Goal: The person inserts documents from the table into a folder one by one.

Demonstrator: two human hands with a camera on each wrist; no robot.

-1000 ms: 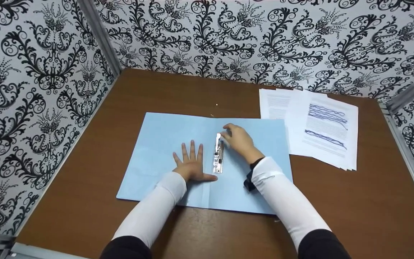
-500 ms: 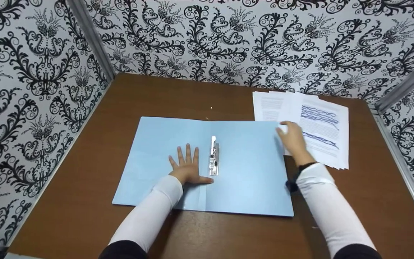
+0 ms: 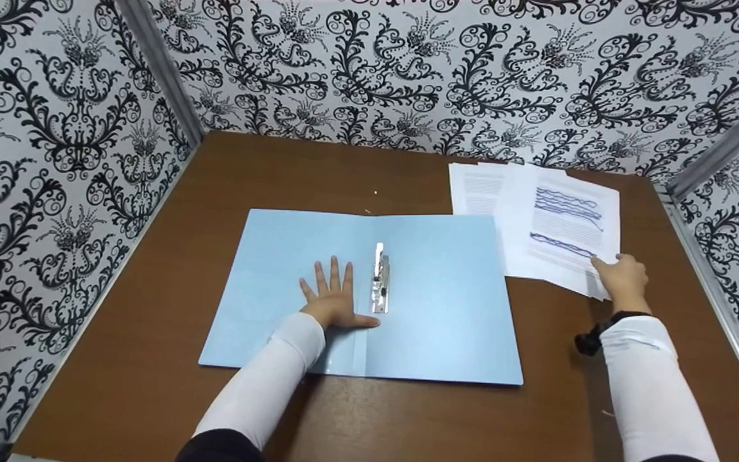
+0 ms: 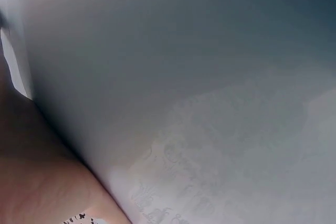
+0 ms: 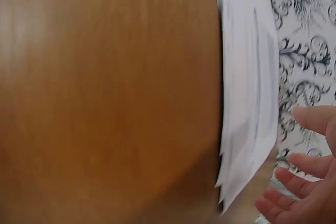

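Note:
A light blue folder (image 3: pixel 441 282) lies spread out on the brown table in the head view. Its metal lever clip (image 3: pixel 380 282) stands near the fold, with the upper part raised. My left hand (image 3: pixel 330 303) rests flat on the left cover, fingers spread, thumb across the fold below the clip. My right hand (image 3: pixel 624 280) is at the right edge of a stack of printed sheets (image 3: pixel 555 263), whose top page bears blue scribbled lines. In the right wrist view that hand (image 5: pixel 307 174) has its fingers loosely extended with nothing between them. Whether it touches the paper I cannot tell.
The stack partly lies behind the folder's right edge. Patterned walls (image 3: pixel 344 70) border the table (image 3: pixel 292 167) at the back and sides. Small white specks lie behind the folder. The left wrist view shows mostly a blurred pale surface.
My right hand has moved from the metal clip, past the folder's upper right corner, to the right edge of the sheets. My left hand has stayed on the folder.

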